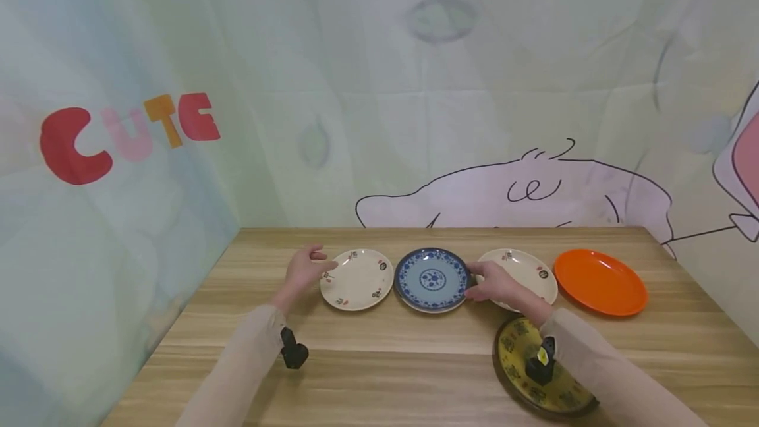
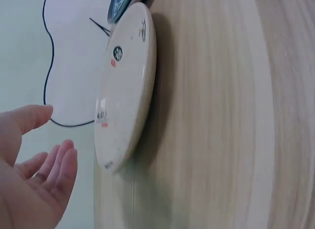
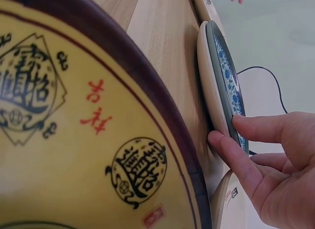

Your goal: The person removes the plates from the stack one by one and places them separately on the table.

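A blue-and-white patterned plate [image 1: 431, 279] lies on a cream plate [image 3: 207, 71], whose edge shows beneath it. At its right rim my right hand [image 1: 499, 283] pinches the blue plate, thumb on top and index finger low against the edge of the stack. Left of that stack is a cream plate [image 1: 356, 281] with small printed marks. Beside this plate's left edge hovers my left hand [image 1: 306, 271], fingers loosely spread and holding nothing; the left wrist view shows a gap between hand and plate.
Another cream plate [image 1: 524, 272] sits partly behind my right hand. Farther right is an orange oval plate [image 1: 601, 282]. A yellow plate with a dark rim [image 1: 554, 391] lies under my right forearm. A printed curtain [image 1: 296, 84] hangs behind the wooden table [image 1: 379, 381].
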The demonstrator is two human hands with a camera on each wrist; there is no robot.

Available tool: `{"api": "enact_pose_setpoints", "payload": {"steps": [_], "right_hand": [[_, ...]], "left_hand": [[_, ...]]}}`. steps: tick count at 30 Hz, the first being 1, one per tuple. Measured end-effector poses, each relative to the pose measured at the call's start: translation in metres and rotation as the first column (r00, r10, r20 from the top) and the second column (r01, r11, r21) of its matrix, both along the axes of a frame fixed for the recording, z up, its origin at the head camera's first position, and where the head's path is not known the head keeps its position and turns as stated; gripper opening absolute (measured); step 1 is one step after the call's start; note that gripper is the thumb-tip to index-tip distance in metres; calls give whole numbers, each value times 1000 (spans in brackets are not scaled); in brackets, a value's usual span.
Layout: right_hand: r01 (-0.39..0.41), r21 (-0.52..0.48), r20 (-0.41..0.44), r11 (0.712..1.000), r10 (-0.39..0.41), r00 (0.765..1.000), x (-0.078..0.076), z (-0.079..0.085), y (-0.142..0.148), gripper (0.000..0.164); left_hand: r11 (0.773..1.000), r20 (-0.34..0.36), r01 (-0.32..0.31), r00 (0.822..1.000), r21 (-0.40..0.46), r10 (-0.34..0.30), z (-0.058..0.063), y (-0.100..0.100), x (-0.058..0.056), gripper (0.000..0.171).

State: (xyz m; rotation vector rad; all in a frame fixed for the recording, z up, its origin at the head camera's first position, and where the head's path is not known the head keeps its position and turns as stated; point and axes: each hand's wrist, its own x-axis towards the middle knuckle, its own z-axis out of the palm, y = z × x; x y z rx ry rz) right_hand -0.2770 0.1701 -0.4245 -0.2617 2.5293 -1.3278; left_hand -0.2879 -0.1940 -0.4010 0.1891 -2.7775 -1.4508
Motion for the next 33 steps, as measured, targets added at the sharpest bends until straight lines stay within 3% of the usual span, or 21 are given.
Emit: {"api": "enact_pose_setpoints", "payload": {"steps": [8,14,22,33], "right_hand": [[16,10,3,1000,-16,1000,2,0,0,63],[9,15,9,1000,-9,1000,1,-2,1,64],[10,-1,2,1000,-10,1000,1,-2,0,64],[-13,9,-31,1000,13,999,0,-1,1,63]], "left_hand": [[985,-16,165,986,43,-164,5,40,7,54],[973,18,221,975,59,-222,6,60,6,54],[958,72,279,956,66,-284,7,72,4,56],[942,89,329,938,71,-335,-1,85,5,58]]}}
